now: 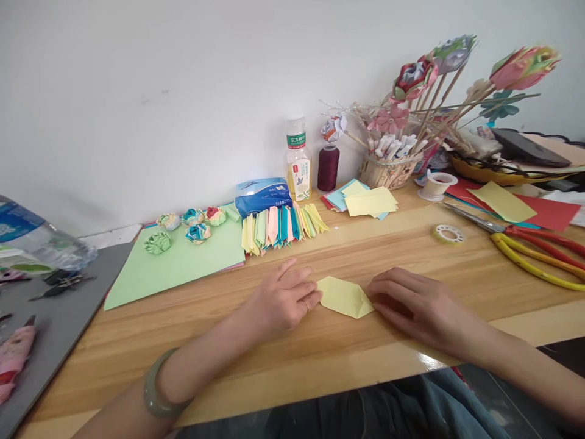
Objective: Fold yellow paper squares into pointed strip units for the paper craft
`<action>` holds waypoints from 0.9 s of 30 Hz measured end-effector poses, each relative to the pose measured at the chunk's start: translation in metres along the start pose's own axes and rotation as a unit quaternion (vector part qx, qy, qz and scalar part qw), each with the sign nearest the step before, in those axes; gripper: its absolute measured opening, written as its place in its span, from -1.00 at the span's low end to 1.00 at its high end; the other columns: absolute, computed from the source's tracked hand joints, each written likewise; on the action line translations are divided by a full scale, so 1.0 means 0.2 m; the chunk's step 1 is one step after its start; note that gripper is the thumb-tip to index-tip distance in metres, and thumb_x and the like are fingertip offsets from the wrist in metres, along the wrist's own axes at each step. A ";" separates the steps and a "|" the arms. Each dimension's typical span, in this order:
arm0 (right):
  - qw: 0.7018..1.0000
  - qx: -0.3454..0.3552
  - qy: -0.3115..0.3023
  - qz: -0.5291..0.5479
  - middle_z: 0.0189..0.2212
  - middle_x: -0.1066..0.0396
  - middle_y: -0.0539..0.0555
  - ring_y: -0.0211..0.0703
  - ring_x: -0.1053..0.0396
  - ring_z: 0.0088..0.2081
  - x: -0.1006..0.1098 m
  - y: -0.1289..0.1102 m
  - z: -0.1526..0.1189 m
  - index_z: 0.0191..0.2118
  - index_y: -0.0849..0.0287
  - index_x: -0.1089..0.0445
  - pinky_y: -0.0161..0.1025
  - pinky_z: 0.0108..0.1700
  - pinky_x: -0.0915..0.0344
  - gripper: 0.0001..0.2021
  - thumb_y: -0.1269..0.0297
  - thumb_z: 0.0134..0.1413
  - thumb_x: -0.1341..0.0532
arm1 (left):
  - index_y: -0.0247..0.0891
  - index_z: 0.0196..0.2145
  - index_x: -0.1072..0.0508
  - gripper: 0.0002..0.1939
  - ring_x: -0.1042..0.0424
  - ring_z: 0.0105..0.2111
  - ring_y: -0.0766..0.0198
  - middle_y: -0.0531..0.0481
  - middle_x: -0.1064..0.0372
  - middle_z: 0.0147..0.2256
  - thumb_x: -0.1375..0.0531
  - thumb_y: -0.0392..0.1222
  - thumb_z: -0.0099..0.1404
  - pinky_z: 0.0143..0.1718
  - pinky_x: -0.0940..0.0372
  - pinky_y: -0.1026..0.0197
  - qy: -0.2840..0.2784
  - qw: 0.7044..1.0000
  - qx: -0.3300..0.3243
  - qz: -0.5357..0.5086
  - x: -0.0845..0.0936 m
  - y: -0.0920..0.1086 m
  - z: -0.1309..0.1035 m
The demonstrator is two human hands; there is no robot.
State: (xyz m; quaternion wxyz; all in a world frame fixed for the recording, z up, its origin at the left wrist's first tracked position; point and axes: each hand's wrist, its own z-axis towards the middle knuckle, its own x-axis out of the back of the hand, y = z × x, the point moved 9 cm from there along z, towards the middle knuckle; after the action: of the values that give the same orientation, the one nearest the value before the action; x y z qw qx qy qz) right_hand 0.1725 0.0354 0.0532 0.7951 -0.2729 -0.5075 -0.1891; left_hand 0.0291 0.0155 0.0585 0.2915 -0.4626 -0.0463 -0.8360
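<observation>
A yellow paper [343,297] with folded corners lies on the wooden table between my hands. My left hand [287,297] touches its left end, thumb and index finger closed at the edge, the other fingers raised a little. At the right end, the curled fingers of my right hand [406,302] press together against the folded corner. Behind them stands a row of folded paper strips [278,227] in yellow, green, pink and blue. Loose yellow sheets [372,201] lie further right.
Paper flowers [158,242] rest on green sheets [183,268] at the left. A bottle [299,161], thread spool [328,169] and flower basket [390,171] stand along the wall. Tape [448,234] and scissors [525,241] lie at the right.
</observation>
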 end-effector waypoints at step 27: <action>0.997 0.066 0.022 -0.030 -0.30 -0.42 0.14 -0.15 -0.33 -0.28 -0.05 -0.01 0.07 -0.25 0.21 -0.39 -0.19 -0.26 -0.32 -0.77 0.39 0.26 0.01 | -0.27 -0.44 -0.39 -0.84 -0.34 -0.22 0.20 -0.01 -0.39 -0.40 -0.07 -0.36 0.28 -0.15 -0.26 0.11 -0.069 0.989 0.101 -0.079 -0.09 -0.03 0.05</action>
State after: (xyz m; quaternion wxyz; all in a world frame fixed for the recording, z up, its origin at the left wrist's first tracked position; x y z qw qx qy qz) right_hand 0.1577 0.0438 0.0493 0.8164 -0.2007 -0.5090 -0.1849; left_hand 0.0405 0.0323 0.0519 0.2660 -0.4822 -0.1869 -0.8135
